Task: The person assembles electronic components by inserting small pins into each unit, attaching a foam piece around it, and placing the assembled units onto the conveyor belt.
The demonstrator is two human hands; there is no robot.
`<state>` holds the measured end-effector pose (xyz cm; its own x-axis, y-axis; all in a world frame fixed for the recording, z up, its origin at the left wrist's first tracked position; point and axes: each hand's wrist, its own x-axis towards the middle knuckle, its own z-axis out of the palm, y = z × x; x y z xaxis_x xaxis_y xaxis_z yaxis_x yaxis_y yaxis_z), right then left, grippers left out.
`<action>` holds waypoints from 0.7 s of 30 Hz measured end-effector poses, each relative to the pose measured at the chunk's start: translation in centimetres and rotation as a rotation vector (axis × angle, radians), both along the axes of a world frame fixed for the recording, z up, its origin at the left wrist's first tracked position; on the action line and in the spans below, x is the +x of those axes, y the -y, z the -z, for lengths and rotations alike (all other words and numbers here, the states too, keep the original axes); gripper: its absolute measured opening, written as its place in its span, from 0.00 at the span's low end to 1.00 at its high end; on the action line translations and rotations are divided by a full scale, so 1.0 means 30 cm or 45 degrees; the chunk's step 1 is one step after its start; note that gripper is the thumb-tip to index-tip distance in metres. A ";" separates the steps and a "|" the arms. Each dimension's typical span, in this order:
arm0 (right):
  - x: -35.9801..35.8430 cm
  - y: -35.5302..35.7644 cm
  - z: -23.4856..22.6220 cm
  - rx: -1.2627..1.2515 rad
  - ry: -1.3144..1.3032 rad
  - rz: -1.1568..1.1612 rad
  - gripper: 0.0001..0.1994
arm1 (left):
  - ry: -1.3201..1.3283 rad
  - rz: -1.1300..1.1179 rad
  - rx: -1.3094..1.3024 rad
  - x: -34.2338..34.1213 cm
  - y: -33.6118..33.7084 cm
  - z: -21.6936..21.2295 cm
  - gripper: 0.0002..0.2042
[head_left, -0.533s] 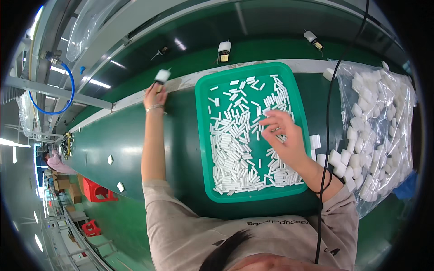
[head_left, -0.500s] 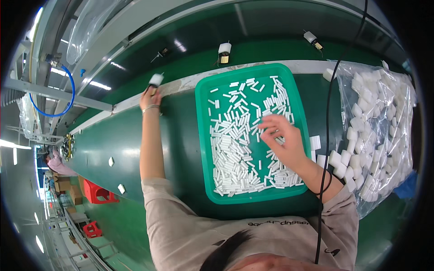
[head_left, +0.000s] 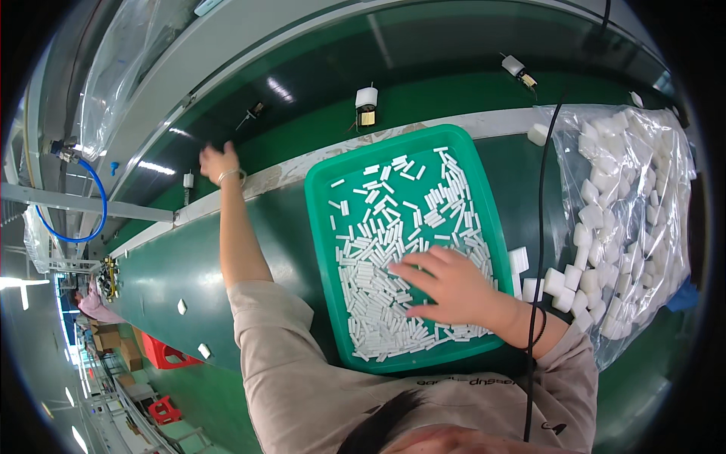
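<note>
My left hand [head_left: 220,163] reaches over the far green belt, fingers parted, with nothing seen in them. To its left on the belt stands a small white-topped part with a dark lower end [head_left: 188,181]. Just beyond the hand lies a dark part with a thin pin [head_left: 253,112]. My right hand [head_left: 448,286] hovers low over the green tray [head_left: 324,250], its fingers and thumb spread. Beneath and around it lie many short white sticks [head_left: 378,276]; whether the fingertips touch them I cannot tell.
Two white-capped parts with yellow blocks [head_left: 366,106] lie on the far belt. A clear plastic bag [head_left: 605,219] of white foam blocks is at the right. A black cable [head_left: 541,227] hangs in front. Two small white pieces [head_left: 181,306] lie on the left table.
My left hand has let go of the white-topped part, which now rests on the belt. My right hand has moved nearer to me over the tray and its fingers have spread.
</note>
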<state>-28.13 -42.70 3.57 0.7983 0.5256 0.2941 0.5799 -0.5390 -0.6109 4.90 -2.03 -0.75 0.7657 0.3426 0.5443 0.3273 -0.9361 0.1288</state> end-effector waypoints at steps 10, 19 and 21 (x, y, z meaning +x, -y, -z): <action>-0.025 -0.008 0.068 -0.300 0.148 -0.512 0.18 | -0.287 0.176 0.444 0.137 0.315 0.053 0.26; -0.010 0.006 0.077 -0.014 0.148 -0.326 0.04 | -0.305 0.408 -0.106 -0.074 0.396 -0.074 0.16; 0.002 -0.006 0.076 0.213 0.214 -0.193 0.03 | -0.260 0.417 -0.196 -0.112 0.390 -0.073 0.16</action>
<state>-28.08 -42.51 1.30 0.6470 0.5682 0.5084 0.7468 -0.3381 -0.5726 1.54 -13.74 1.44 0.9348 0.1281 0.3313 0.0483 -0.9699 0.2386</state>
